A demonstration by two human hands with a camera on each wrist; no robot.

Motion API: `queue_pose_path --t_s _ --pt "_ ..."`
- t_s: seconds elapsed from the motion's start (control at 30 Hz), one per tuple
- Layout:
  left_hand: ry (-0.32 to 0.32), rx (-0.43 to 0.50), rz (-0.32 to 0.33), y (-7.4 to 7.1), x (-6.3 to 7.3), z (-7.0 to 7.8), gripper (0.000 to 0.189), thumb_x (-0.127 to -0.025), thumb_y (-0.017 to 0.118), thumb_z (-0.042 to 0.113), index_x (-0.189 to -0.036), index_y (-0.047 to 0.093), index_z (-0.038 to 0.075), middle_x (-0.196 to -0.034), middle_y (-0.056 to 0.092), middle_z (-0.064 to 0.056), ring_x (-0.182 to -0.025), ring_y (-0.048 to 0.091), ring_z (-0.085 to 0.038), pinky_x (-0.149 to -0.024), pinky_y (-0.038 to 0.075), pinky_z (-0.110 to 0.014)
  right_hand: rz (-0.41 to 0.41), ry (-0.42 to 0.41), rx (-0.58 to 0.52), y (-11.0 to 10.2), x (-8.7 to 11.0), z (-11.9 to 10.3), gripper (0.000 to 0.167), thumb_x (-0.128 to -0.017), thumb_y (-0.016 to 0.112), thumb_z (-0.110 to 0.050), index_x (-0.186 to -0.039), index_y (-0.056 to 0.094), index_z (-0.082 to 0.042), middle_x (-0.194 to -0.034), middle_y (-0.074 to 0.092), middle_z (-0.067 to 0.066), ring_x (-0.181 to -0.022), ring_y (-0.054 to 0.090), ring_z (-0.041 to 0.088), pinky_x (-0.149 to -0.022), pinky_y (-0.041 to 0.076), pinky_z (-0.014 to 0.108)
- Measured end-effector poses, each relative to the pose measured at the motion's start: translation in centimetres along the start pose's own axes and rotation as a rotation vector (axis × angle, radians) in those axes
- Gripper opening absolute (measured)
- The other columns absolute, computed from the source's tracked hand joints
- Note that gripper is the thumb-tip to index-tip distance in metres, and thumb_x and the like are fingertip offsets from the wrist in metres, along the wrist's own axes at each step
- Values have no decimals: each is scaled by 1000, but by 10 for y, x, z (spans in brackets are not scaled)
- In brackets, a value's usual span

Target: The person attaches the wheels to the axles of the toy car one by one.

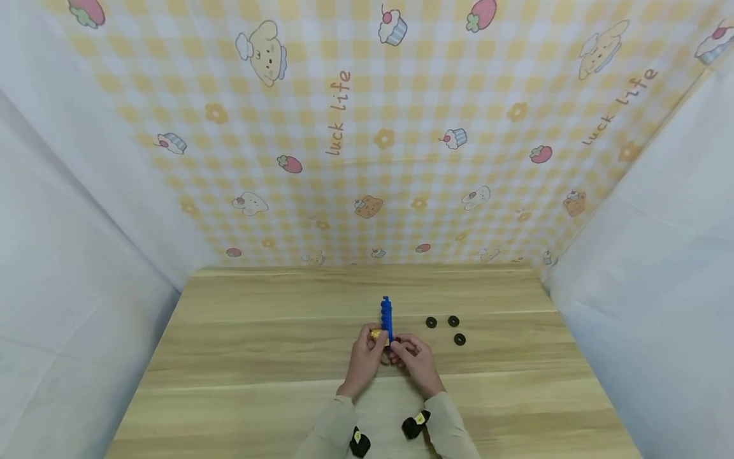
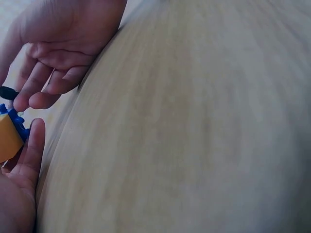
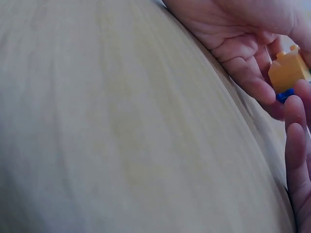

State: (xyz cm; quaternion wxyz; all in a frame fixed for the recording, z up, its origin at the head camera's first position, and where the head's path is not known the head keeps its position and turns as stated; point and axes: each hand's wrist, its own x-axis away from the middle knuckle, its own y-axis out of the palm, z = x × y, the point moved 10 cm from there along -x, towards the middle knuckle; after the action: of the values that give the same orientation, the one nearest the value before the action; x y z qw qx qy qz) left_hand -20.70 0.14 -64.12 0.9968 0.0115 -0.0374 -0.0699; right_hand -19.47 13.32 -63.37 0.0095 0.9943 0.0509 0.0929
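My left hand [image 1: 364, 362] grips a toy-brick build by its yellow block [image 1: 376, 334], with the thumb on its near side. A long blue studded piece [image 1: 387, 316] joined to the block points away across the table. In the right wrist view, studs show on the yellow block [image 3: 287, 72], and the blue piece is mostly hidden by fingers. My right hand [image 1: 418, 362] works at the near end of the blue piece. Its fingertips pinch a small black wheel [image 2: 8, 93], seen edge-on in the left wrist view close beside the blue studs [image 2: 20, 127].
Three loose black wheels, one of them the nearest wheel [image 1: 460, 340], lie flat right of my hands. The wooden table [image 1: 258, 344] reaches back to a yellow checked cloth [image 1: 367, 159]. White curtains [image 1: 648, 242] hang at both sides.
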Motion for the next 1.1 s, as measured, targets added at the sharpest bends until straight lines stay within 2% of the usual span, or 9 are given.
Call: queue_pose_path --t_s 0.13,0.33,0.43,0.57,0.67,0.8,0.9,1.1 --pt "37 -16 11 0 1 3 47 -100 54 48 -133 51 15 -94 70 -7 -72 67 -16 -63 59 -31 -5 21 -17 2 5 -10 27 -97 66 -16 -112 63 7 -85 73 10 -73 68 14 -64 54 23" --pt "39 -67 13 0 1 2 42 -103 54 38 -137 50 14 -93 71 -11 -74 69 -17 -67 60 -31 2 19 -6 3 7 -12 22 -97 65 -13 -109 63 6 -90 72 20 -74 68 17 -64 55 25" --pt "32 -80 -9 2 2 5 42 -104 52 32 -139 47 10 -99 72 -14 -80 71 -21 -71 61 -34 -3 3 10 4 9 -16 20 -98 64 -13 -107 64 5 -91 71 23 -74 68 19 -64 56 26" --pt "3 -78 -48 4 3 10 47 -103 56 27 -143 42 6 -110 71 -17 -91 71 -19 -77 60 -35 -7 -10 41 5 11 -21 23 -99 63 -16 -110 63 4 -91 71 21 -75 69 20 -65 57 29" --pt "-14 -59 -67 7 4 11 51 -100 61 27 -143 41 7 -116 70 -17 -95 70 -14 -77 59 -32 -9 -7 80 5 11 -23 25 -100 62 -18 -115 63 2 -92 72 15 -77 68 19 -66 57 29" --pt "-15 -32 -72 8 2 5 48 -99 62 28 -140 44 13 -115 69 -15 -90 71 -14 -73 60 -31 -23 -9 101 4 10 -21 29 -101 59 -19 -124 62 0 -98 72 10 -79 67 20 -66 56 29" --pt "-5 -21 -73 7 1 1 44 -99 62 30 -138 47 14 -112 68 -16 -85 71 -16 -71 61 -30 -29 -2 90 2 5 -10 31 -102 58 -20 -127 62 -2 -101 72 11 -78 66 20 -62 54 28" --pt "-10 -12 -87 6 1 2 48 -100 61 32 -142 46 16 -116 66 -17 -80 70 -16 -67 60 -29 -37 38 90 -1 -5 10 36 -100 61 -26 -129 62 -5 -87 66 7 -67 57 13 -54 47 23"
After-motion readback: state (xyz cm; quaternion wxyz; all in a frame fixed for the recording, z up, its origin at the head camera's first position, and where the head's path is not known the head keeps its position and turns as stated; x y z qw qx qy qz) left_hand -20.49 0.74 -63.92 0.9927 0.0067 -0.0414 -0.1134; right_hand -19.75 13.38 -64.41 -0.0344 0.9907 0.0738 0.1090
